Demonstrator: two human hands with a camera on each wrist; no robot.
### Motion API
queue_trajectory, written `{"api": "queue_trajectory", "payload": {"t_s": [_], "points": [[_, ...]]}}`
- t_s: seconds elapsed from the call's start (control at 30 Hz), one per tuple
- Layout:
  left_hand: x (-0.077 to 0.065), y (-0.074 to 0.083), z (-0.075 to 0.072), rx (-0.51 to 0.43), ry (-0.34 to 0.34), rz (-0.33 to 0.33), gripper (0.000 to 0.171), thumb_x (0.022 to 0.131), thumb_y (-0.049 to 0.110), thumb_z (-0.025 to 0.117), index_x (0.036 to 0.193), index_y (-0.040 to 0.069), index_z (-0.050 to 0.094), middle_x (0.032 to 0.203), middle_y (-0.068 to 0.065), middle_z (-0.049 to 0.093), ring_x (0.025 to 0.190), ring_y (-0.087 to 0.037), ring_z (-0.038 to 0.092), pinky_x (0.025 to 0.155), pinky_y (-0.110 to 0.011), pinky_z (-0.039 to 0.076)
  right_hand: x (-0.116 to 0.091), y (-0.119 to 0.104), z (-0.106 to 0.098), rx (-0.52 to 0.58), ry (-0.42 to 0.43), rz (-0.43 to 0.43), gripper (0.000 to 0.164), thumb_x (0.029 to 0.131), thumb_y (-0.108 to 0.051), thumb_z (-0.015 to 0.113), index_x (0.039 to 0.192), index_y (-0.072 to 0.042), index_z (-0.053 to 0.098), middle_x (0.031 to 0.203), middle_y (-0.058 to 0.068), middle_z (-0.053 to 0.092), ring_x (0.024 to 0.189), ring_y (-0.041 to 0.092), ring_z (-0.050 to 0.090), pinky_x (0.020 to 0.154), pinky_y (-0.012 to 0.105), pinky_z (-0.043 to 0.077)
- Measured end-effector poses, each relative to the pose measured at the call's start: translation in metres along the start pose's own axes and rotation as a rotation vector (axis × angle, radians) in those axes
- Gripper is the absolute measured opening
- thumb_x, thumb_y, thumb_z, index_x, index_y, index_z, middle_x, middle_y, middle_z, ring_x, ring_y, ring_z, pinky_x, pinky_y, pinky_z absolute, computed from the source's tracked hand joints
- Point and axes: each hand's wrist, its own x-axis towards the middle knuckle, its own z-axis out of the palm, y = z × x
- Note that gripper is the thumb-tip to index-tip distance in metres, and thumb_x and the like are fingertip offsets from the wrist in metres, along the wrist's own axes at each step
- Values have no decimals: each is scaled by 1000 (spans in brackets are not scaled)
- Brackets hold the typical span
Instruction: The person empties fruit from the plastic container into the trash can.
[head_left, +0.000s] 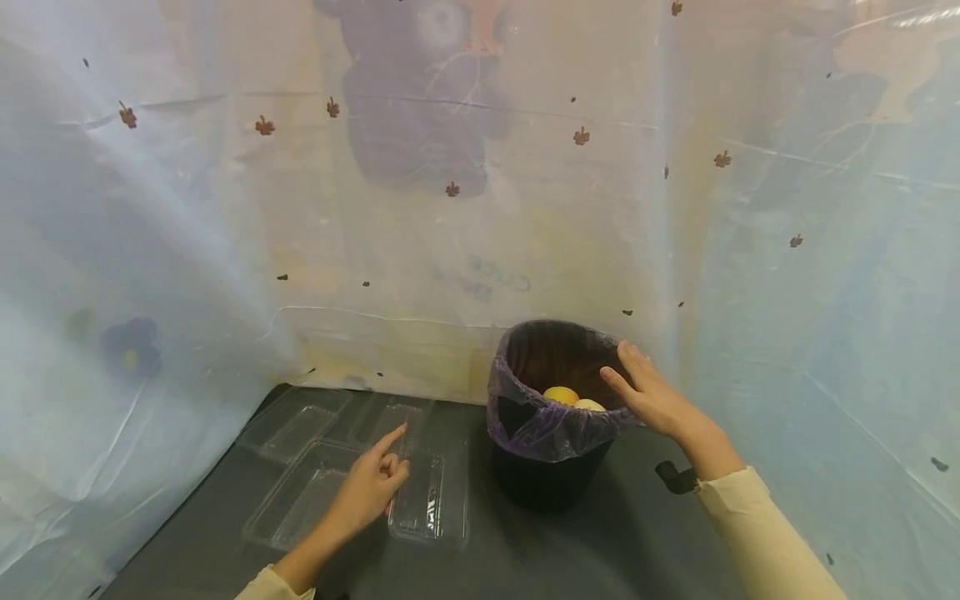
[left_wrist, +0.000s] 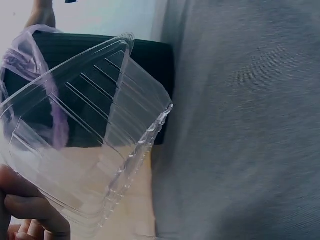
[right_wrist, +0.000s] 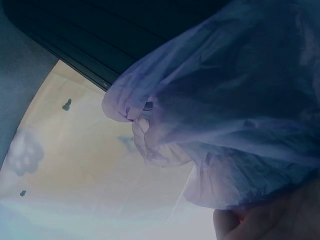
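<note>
My left hand pinches the edge of a clear plastic container, its index finger pointing out. In the left wrist view the container is tilted and off the table, in front of the bin; in the head view the container is right of the hand. My right hand rests on the rim of a black bin, its fingers extended. A thin purple bag lines the bin and folds over its rim. Inside are an orange-yellow round fruit and a paler round one.
More clear plastic containers lie on the dark grey table, left of and behind my left hand. A translucent patterned curtain hangs at the back and both sides. Beside my right cuff is a small black curved object.
</note>
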Motion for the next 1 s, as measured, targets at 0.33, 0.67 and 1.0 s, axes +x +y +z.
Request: {"api": "queue_trajectory", "payload": {"t_s": [0.33,0.67,1.0], "points": [[-9,-20,11,16,-35,-34,69,103,4,66,164,-5,34,63,2,51,39,-10,52,41,-18,36,-2,0,0,-4,-3,14,92,112,-61,38,171,1,6,178,25,-1,163,50,-3,128,68,0],[-20,-28,10,58,-58,-70,68,103,5,66,162,-9,35,62,3,53,38,-8,50,41,-20,39,-2,-1,0,5,0,-2,92,112,-61,39,171,1,6,178,25,1,163,49,-1,128,67,1],[-32,-31,12,319,12,-81,66,101,9,72,155,-15,43,55,5,53,38,-5,44,42,-23,42,-1,1,0,22,-7,-4,91,112,-60,39,171,1,5,177,26,-1,163,50,-3,127,69,1]]}}
